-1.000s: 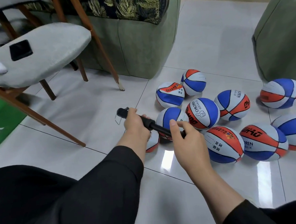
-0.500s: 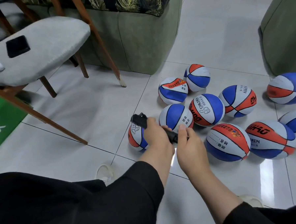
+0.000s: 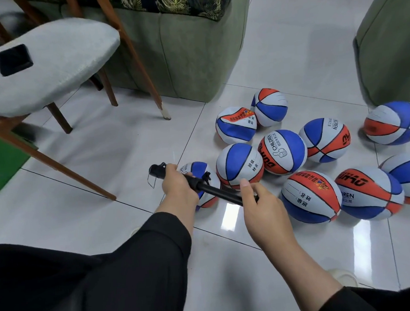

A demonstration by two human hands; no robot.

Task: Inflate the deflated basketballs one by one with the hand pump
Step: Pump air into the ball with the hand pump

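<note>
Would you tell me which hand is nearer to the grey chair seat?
Left. The left hand grips the pump nearer the chair seat; the right hand is farther right.

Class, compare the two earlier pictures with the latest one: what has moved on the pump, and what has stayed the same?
The hands have drawn apart again: half a second ago they were close together, now the pump is stretched out between the left hand and the right hand, as a second ago. Both hands still grip it. The small ball under it and the other balls stayed put.

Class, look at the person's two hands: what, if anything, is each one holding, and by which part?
Both hold the black hand pump: the left hand grips its barrel near the head end, the right hand grips the handle end.
</note>
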